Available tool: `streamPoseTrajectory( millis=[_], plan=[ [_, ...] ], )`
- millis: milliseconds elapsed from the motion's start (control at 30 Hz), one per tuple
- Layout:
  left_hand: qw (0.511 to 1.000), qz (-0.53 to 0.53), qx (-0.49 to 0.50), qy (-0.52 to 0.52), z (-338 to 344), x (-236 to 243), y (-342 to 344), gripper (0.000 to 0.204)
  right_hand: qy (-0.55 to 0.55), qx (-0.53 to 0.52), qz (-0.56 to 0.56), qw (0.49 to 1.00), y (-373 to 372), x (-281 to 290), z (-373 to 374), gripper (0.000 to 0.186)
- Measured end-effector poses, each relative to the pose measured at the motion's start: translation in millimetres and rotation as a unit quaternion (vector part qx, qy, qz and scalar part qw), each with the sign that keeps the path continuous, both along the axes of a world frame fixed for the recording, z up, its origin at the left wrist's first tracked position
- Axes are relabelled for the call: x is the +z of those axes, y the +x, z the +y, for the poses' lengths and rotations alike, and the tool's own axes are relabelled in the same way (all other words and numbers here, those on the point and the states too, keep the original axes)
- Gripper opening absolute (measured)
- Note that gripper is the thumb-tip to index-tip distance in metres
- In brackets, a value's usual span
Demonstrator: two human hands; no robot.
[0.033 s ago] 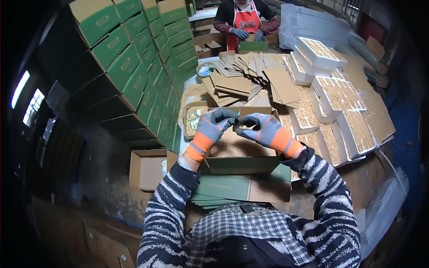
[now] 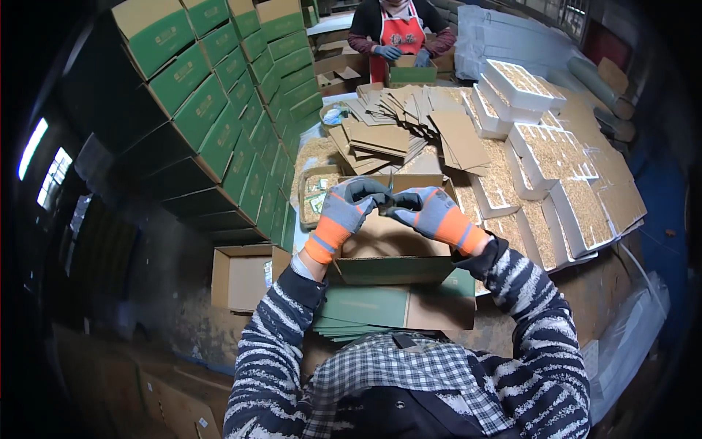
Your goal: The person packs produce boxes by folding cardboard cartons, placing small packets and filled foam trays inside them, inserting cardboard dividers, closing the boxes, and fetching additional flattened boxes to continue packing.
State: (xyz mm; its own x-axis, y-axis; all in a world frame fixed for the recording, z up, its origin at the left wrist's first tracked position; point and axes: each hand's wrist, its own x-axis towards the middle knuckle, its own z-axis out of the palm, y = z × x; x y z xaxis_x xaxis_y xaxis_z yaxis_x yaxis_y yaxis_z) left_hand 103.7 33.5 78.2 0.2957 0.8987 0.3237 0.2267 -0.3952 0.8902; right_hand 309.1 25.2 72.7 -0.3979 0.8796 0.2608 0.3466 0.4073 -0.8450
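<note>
Both gloved hands meet above an open cardboard box (image 2: 395,269) with a green outer wall and bare brown inside. My left hand (image 2: 353,208), in a grey and orange glove, has its fingers curled in a pinch. Against its fingertips, my right hand (image 2: 433,213) closes thumb and fingers in the same way. Something small and dark sits between the fingertips; its kind is too small to tell. Beneath the box lies a stack of flat green cardboard sheets (image 2: 363,307). A basket (image 2: 307,219) with small packets and grain-like bits stands left of my left hand.
Stacked green boxes (image 2: 212,110) rise at the left. Loose cardboard pieces (image 2: 380,137) pile beyond the box. White foam trays (image 2: 545,157) full of tan grain-like bits cover the right. An open carton (image 2: 245,282) sits front left. Across the table, a person (image 2: 401,33) handles another green box.
My right hand's fingers have shifted slightly, and a yellowish spot at its fingertips no longer shows. The left hand stays almost still. The person across has moved their hands a little.
</note>
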Motion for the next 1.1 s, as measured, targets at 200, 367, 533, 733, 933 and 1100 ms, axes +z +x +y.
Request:
streamPoseTrajectory(
  millis=[200,367,533,733,933,1100],
  plan=[
    [0.993,0.050,0.092,0.052,3,-5,-16,0.011,-0.108,-0.012,-0.101,0.989,18,-10,10,0.032],
    [0.923,0.185,0.276,0.195,69,-45,-72,0.012,0.010,-0.023,-0.407,0.913,43,-23,-9,0.048],
    [0.870,0.422,0.240,-0.086,118,-162,-151,0.038,0.216,-0.092,-0.132,0.963,54,8,-29,0.059],
    [0.958,-0.125,0.107,-0.234,62,-138,-131,0.055,0.002,-0.185,0.134,0.973,144,-40,-18,0.065],
    [0.995,0.025,-0.048,-0.081,-24,-109,-81,0.068,-0.313,-0.064,0.094,0.943,92,-87,-7,0.064],
    [0.975,0.102,0.160,-0.115,-31,-146,-28,0.075,-0.274,-0.091,0.067,0.955,66,-131,-5,0.086]
  ],
)
